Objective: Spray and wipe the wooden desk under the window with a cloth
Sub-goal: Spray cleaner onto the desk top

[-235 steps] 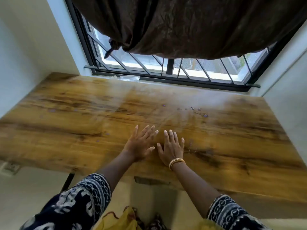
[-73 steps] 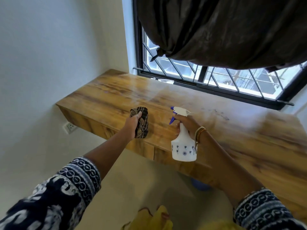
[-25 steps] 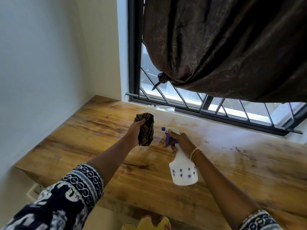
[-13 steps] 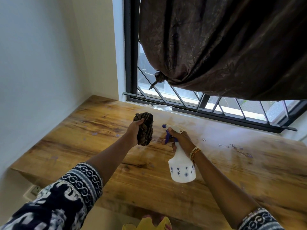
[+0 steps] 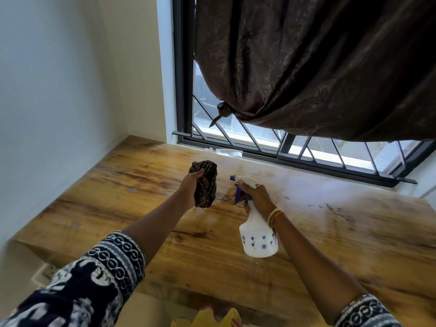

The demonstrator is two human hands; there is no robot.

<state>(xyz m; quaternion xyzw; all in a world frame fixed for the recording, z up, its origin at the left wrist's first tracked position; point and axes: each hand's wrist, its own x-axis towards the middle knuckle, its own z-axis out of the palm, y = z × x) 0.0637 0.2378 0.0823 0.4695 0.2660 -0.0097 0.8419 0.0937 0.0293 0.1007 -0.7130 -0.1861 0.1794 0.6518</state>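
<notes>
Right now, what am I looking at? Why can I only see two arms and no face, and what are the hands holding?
There is no machine here. The picture comes from a camera worn on a person's head, looking forward and down, so you see only the arms reaching out, never the face.

The left hand grips a bunched-up dark striped cloth, lifted above the wood. The right hand holds a white spray bottle with a blue trigger, its nozzle pointing away toward the left.

Below them is the wooden desk, which sits under a barred window. A dark brown curtain is tied up in a knot above. Small purplish specks dot the desk on the right. The person looks ready to spray and wipe.
</notes>
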